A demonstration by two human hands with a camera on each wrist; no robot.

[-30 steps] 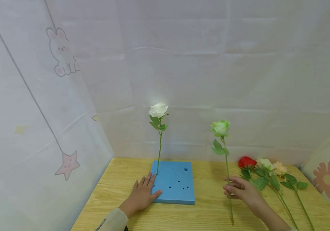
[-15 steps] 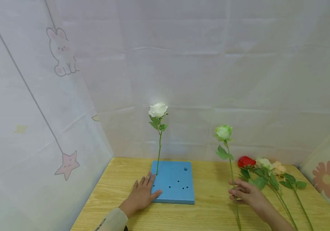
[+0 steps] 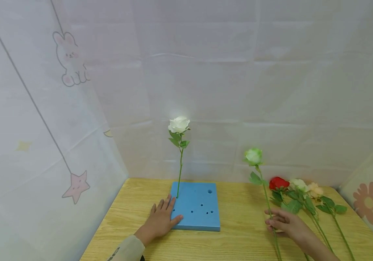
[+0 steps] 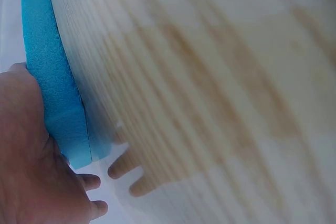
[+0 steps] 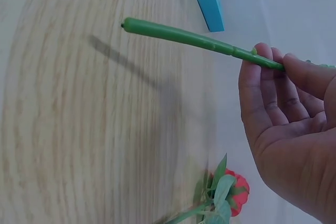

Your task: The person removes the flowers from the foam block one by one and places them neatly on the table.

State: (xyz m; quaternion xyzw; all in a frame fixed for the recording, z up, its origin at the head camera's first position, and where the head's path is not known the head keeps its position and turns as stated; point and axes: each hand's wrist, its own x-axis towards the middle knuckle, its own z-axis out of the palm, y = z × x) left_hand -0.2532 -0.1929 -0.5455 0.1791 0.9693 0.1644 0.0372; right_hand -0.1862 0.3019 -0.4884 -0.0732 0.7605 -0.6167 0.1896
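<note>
A white rose (image 3: 179, 125) stands upright in a hole near the left edge of the blue foam board (image 3: 197, 218). My left hand (image 3: 160, 219) lies spread at the board's left side, its fingers straight and the thumb on the near left corner; the left wrist view shows the palm (image 4: 31, 166) against the board's side (image 4: 52, 72). Between thumb and fingers my right hand (image 3: 287, 226) pinches the stem of a green-tinged white rose (image 3: 253, 156), which leans a little left. In the right wrist view the lower stem (image 5: 178, 35) hangs above the table.
To the right a red rose (image 3: 279, 183), a cream rose (image 3: 298, 185) and a peach flower (image 3: 315, 190) lie on the wooden table (image 3: 238, 243), stems toward the front. Several small holes dot the board. A pale curtain (image 3: 219, 90) closes off the back and sides.
My right hand has shifted right and toward me, carrying the green-tinged rose lower, its stem now leaning more to the left. The left hand and the board have stayed in place.
</note>
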